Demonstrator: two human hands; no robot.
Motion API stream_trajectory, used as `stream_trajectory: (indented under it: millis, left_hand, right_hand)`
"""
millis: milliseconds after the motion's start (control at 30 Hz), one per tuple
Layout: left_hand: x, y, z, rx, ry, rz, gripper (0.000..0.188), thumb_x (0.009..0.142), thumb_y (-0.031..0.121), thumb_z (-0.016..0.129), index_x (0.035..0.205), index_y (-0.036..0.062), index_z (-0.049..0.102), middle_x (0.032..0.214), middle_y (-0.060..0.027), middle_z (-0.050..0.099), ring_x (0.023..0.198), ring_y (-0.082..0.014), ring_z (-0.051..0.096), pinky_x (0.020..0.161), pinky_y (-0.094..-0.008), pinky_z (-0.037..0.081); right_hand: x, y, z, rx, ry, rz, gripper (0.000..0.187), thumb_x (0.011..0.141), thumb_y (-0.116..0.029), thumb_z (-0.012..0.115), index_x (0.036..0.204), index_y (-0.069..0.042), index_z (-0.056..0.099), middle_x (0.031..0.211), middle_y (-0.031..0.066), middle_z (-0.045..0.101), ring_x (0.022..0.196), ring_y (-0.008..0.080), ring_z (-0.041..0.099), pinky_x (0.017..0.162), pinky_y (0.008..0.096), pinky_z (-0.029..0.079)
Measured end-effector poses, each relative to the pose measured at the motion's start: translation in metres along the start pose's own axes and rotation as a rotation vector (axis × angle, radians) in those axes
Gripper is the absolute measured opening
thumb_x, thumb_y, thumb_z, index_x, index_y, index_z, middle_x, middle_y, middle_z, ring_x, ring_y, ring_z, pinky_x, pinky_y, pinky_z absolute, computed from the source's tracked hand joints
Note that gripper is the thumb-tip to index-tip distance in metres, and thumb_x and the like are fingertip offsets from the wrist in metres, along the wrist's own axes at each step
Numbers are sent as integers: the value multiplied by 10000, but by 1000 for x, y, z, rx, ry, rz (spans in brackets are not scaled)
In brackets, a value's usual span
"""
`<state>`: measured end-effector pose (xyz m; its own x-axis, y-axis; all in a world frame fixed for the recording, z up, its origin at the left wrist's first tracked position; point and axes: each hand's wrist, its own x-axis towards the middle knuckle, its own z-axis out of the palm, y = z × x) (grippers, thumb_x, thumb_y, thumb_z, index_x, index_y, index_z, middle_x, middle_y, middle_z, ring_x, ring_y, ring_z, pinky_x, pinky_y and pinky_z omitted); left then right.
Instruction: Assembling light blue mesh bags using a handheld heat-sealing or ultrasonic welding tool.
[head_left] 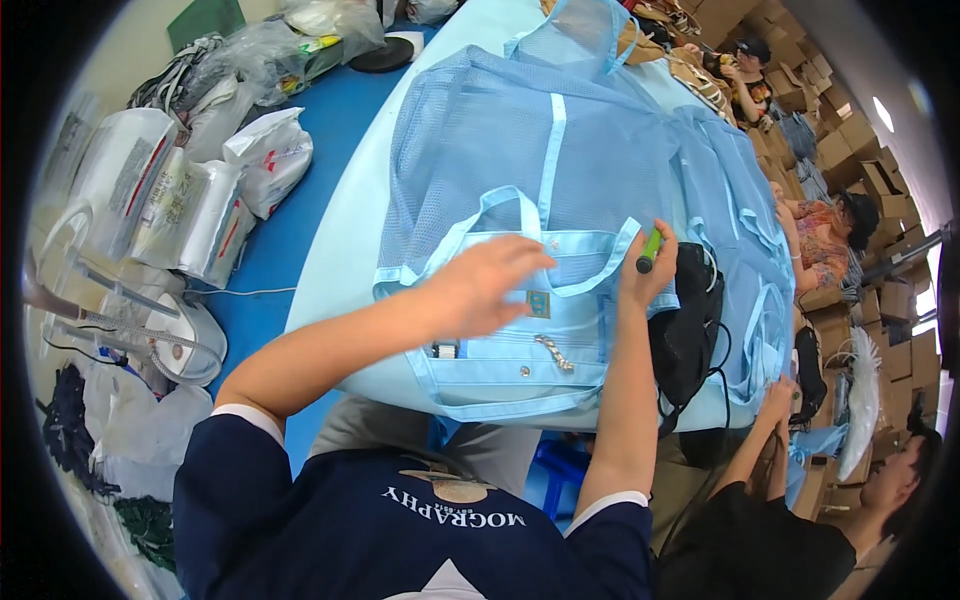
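the loosely spread left hand (pixel 490 285) hides part of a blue mesh bag (pixel 475 140) at twelve o'clock, while the right hand (pixel 638 285) clasps a green tool (pixel 651 246), a black pouch (pixel 685 340) at the bag's four o'clock.

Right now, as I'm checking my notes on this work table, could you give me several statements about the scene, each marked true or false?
1. The person's right hand holds a green, stick-shaped tool with a black end. True.
2. The person's left hand grips a pair of scissors. False: the left hand, blurred, is over the light-blue mesh bag, with no scissors visible.
3. A short, braided, light-and-dark cord shows on the mesh bag. True.
4. A black fabric bundle lies left of the mesh bag. False: the black fabric bundle is on its right.
5. A crumpled white plastic bag is left of the pale-blue table. True.
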<state>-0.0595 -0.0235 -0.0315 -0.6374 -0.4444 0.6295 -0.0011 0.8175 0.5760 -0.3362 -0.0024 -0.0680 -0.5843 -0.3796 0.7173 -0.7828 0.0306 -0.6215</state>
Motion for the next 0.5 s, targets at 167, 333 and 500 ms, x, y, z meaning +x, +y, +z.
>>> stream_trajectory:
  millis: [167, 333, 500]
  left_hand:
    - [24, 2, 34, 692, -571, 30, 238, 761, 153, 704, 964, 63, 621, 1130, -117, 600, 1122, -290, 541, 861, -353, 447]
    - [84, -8, 22, -34, -316, -167, 141, 797, 169, 651, 826, 32, 661, 798, -132, 671, 745, -250, 655, 639, -394, 522]
    - [185, -57, 20, -440, 36, -577, 187, 771, 145, 649, 825, -33, 676, 648, -84, 643, 503, -187, 620, 442, -331, 523]
  right_hand:
    - [-11, 0, -11, 272, -115, 105, 263, 831, -78, 627, 1081, -2, 594, 922, 57, 599, 815, 138, 550, 759, 290, 454]
    - [-16, 12, -42, 221, -61, 139, 233, 893, -104, 609, 1105, -14, 576, 973, 77, 632, 804, 136, 625, 748, 265, 488]
    - [-37, -15, -65, 732, -128, 422, 282, 949, -177, 555, 1179, -29, 488, 979, 100, 618, 895, 221, 667, 760, 286, 501]
